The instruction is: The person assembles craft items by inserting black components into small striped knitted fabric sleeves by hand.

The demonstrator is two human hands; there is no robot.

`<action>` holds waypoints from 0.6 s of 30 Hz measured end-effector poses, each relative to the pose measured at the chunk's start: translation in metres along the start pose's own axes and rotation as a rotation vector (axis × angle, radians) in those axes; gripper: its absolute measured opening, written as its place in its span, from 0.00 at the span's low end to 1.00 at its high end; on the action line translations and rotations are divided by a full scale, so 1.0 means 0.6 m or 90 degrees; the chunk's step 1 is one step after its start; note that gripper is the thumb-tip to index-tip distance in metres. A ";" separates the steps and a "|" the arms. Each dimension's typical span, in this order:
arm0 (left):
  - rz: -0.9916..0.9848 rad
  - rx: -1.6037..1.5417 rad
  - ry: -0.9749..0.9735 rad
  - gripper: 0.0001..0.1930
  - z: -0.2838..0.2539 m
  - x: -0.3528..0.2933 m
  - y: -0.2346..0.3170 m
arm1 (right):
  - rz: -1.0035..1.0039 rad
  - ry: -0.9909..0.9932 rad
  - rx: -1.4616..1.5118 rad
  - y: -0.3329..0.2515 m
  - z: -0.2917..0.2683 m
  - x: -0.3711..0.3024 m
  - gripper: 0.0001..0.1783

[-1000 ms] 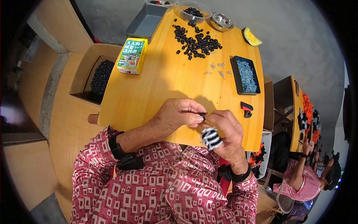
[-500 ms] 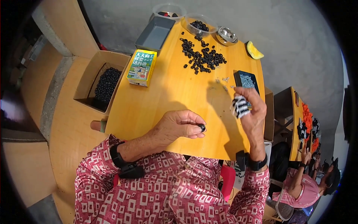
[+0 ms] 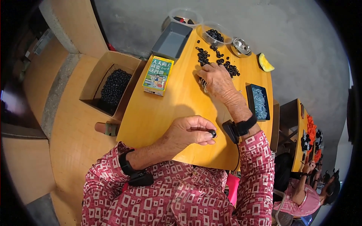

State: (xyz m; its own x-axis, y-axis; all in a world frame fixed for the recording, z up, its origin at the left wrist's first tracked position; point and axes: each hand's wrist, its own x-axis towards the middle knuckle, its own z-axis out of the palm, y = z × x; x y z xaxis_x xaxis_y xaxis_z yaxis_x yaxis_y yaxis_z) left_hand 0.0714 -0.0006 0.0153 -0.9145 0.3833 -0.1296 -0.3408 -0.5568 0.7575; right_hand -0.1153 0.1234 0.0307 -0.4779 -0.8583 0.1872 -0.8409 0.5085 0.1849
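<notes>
My left hand is closed above the table's near edge. Between its thumb and fingers sits a small round black part. Farther out, my right hand reaches down at the near side of a pile of small black ring-like parts. A black-and-white striped fabric piece shows at its fingers; whether it is worn or held I cannot tell. The back of the hand hides the fingertips and part of the pile.
On the table stand a green-yellow box, a grey tray, a clear bowl, a metal bowl, a yellow fruit wedge and a black tray of small shiny pieces. A carton of black parts adjoins the left. Another person sits right.
My right hand has moved from beside the black tray, left and away, to the pile of black parts. My left hand keeps its black part. The view has shifted slightly.
</notes>
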 end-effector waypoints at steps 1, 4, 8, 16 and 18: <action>-0.001 0.008 0.001 0.12 0.000 0.001 0.003 | -0.002 -0.001 0.001 0.005 0.008 0.002 0.10; 0.005 -0.006 -0.004 0.12 -0.006 0.000 0.006 | 0.003 -0.019 0.012 0.003 0.017 0.008 0.09; 0.014 -0.025 0.026 0.11 -0.014 0.006 0.001 | 0.039 0.063 0.104 0.008 -0.001 -0.012 0.10; 0.102 -0.015 0.085 0.11 -0.017 0.012 -0.001 | 0.143 0.173 0.352 -0.073 -0.119 -0.147 0.14; 0.112 -0.011 0.092 0.11 -0.013 0.015 -0.011 | 0.163 0.174 0.382 -0.105 -0.132 -0.172 0.15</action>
State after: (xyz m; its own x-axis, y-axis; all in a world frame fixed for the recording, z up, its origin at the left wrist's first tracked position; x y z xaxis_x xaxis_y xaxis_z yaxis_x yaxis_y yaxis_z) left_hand 0.0638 0.0007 0.0042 -0.9816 0.1700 -0.0870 -0.1751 -0.6190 0.7656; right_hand 0.0070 0.1853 0.0761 -0.6645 -0.6284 0.4044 -0.7431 0.4984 -0.4466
